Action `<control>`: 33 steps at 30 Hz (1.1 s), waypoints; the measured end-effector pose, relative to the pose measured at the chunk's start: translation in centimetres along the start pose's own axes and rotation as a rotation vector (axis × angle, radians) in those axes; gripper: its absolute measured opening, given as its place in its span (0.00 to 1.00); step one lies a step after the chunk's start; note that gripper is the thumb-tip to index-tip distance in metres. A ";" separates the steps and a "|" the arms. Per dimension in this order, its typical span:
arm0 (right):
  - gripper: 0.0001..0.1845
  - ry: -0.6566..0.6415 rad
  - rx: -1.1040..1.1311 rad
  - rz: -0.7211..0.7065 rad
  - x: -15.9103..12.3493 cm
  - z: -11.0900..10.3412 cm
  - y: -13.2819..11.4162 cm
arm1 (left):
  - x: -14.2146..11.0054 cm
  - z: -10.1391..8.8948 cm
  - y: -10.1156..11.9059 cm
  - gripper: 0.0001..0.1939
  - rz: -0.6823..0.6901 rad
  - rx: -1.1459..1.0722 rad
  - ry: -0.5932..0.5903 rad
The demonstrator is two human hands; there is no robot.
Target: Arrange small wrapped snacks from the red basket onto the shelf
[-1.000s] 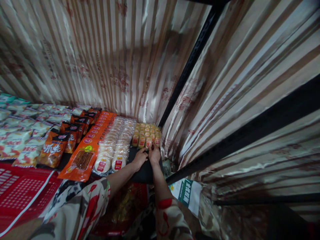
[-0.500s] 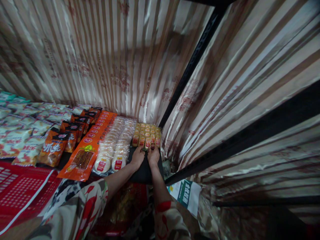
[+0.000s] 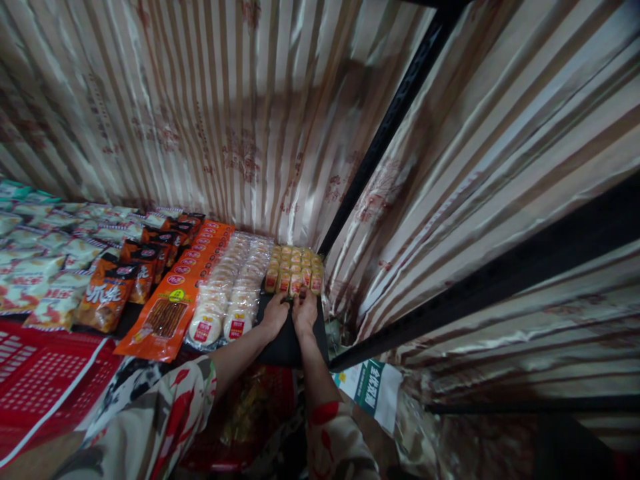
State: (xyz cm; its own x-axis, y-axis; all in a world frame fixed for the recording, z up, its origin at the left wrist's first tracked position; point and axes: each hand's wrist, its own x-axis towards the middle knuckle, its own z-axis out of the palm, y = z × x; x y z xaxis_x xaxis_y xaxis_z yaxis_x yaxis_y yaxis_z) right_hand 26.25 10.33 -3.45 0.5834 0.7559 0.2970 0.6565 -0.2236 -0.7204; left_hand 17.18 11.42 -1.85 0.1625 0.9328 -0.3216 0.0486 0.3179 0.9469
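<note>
Rows of small yellow snack packets (image 3: 294,261) with red labels stand at the right end of a black shelf (image 3: 285,345). My left hand (image 3: 276,316) reaches to the lower edge of the front row, its fingers curled and pressed against a middle packet (image 3: 295,283). Close beside it, my right hand (image 3: 305,313) is closed at the same packet's right side, thumb toward my left hand. The fingertips are small and dim, and partly hide the packet's bottom. To the left lie two rows of round white crackers (image 3: 237,325) in clear wrap.
Farther left are a long orange snack bag (image 3: 167,320), orange-black bags (image 3: 106,297) and white bags (image 3: 60,293). A red basket (image 3: 45,373) is at lower left. A black post (image 3: 380,147) and a striped curtain (image 3: 240,120) border the shelf; a green-white bag (image 3: 373,390) lies below right.
My right hand has shifted slightly left, with its fingers farther over the front packet. My left hand stays nearly where it was.
</note>
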 end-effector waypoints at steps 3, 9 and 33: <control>0.18 -0.029 0.009 0.000 0.2 0.2 0.3 | 0.2 0.1 -0.1 0.22 -0.013 -0.017 -0.002; 0.20 -0.072 0.091 -0.027 0.4 0.6 1.6 | 0.0 0.3 -0.2 0.22 0.016 0.066 -0.001; 0.20 -0.025 0.014 0.031 -5.5 -1.7 -0.1 | -6.0 -0.4 -2.1 0.15 0.157 0.388 -0.006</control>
State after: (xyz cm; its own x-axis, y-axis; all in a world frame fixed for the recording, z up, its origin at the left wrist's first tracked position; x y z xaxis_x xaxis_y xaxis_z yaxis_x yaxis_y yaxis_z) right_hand 23.76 5.20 -3.95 0.5911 0.7641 0.2581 0.6310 -0.2388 -0.7381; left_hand 15.67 5.22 -1.95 0.2031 0.9635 -0.1746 0.3900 0.0840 0.9170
